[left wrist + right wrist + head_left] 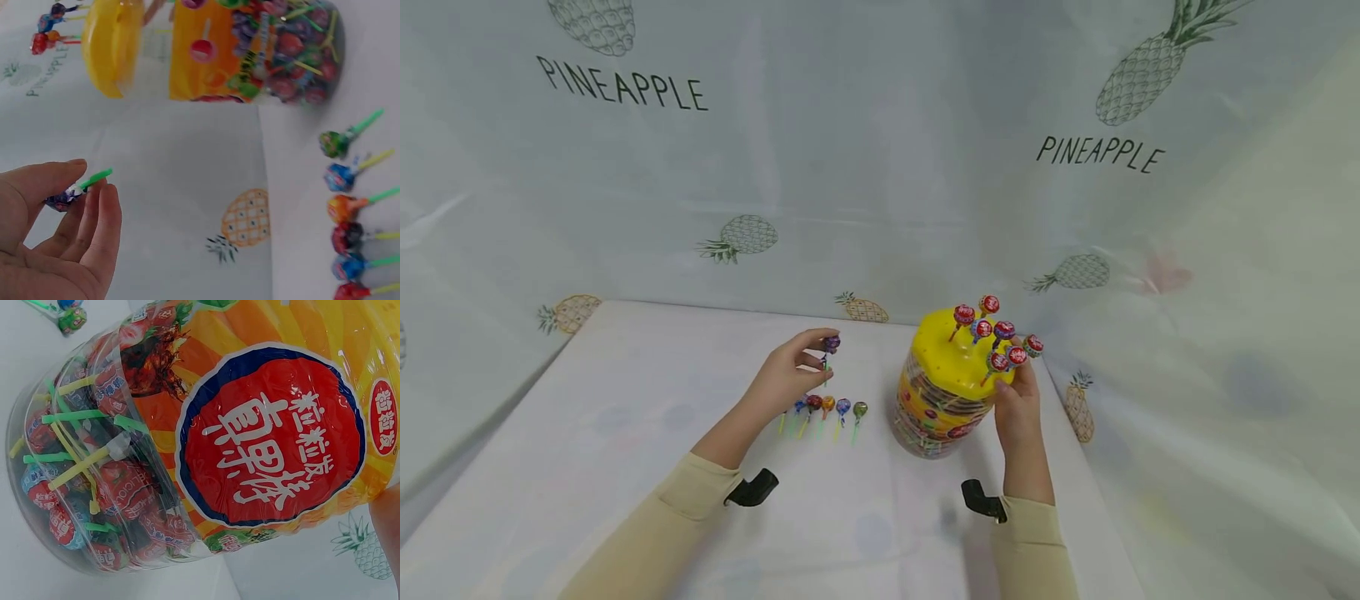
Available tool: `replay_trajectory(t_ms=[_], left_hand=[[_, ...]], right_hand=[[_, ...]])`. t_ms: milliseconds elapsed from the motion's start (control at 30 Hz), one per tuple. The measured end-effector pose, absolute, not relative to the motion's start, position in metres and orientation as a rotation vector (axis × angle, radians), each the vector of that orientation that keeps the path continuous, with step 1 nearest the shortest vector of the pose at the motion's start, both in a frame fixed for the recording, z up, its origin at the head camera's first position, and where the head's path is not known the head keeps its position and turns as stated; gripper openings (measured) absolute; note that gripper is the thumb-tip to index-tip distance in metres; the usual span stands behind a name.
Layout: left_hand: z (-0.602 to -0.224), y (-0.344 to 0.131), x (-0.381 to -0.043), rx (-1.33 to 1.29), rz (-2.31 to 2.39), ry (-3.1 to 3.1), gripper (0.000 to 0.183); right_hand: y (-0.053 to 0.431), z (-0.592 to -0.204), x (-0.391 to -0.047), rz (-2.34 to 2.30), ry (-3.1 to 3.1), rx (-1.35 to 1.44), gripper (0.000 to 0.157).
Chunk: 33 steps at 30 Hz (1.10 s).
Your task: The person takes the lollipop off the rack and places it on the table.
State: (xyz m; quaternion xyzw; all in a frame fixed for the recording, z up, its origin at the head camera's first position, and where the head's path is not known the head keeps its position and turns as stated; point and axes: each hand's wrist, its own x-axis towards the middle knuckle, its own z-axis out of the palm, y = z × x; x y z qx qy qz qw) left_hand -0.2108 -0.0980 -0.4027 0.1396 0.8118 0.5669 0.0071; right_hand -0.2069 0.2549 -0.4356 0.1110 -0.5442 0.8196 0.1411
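1. A lollipop with a dark purple wrapper and a green stick (831, 342) is pinched between the thumb and fingers of the left hand (781, 380). It is held above the table, head up and stick down, between the wrist and the jar.
2. A large clear plastic jar with a yellow and orange printed label (931, 417) is set upright on the right part of the white-covered table (647, 417).
3. The jar is topped by a bright yellow, scalloped plastic lid (942, 358), from which several red, blue and purple lollipops (997, 362) are stuck up, mostly toward its right side.
4. The right side of the lid is touched by the right hand (1019, 408). Its thumb is laid on the near side; the other fingers are partly hidden, so whether they are curled round the rim cannot be told.
5. More wrapped lollipops with green and yellow sticks (75, 415) are seen through the jar's clear lower wall.
6. Six lollipops in a row (828, 403) are laid on the table left of the jar, near the left hand, their sticks pointed toward the person.
7. Beige sleeves (1037, 546) are worn on both arms.
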Motion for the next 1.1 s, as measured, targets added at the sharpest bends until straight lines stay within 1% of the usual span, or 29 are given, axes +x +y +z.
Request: replay_trajectory(t_ms=[267,533,800,1100], left_hand=[[-0.43,-0.118,-0.205,0.309,1.71,2.579,0.06],[-0.464,-0.138,-0.208,0.15,1.699,2.547,0.067],[-0.49,-0.152,-0.212,0.018,1.617,2.55,0.061],[-0.514,-0.165,-0.219,-0.146,1.504,2.563,0.062]], right_hand=[[0.257,-0.438,-0.204,2.375,-1.534,0.332,0.062],[0.257,-0.437,-0.204,2.366,-1.555,0.349,0.062],[0.259,-0.434,-0.205,2.352,-1.552,0.363,0.062],[0.257,-0.439,-0.209,2.351,-1.536,0.4,0.06]])
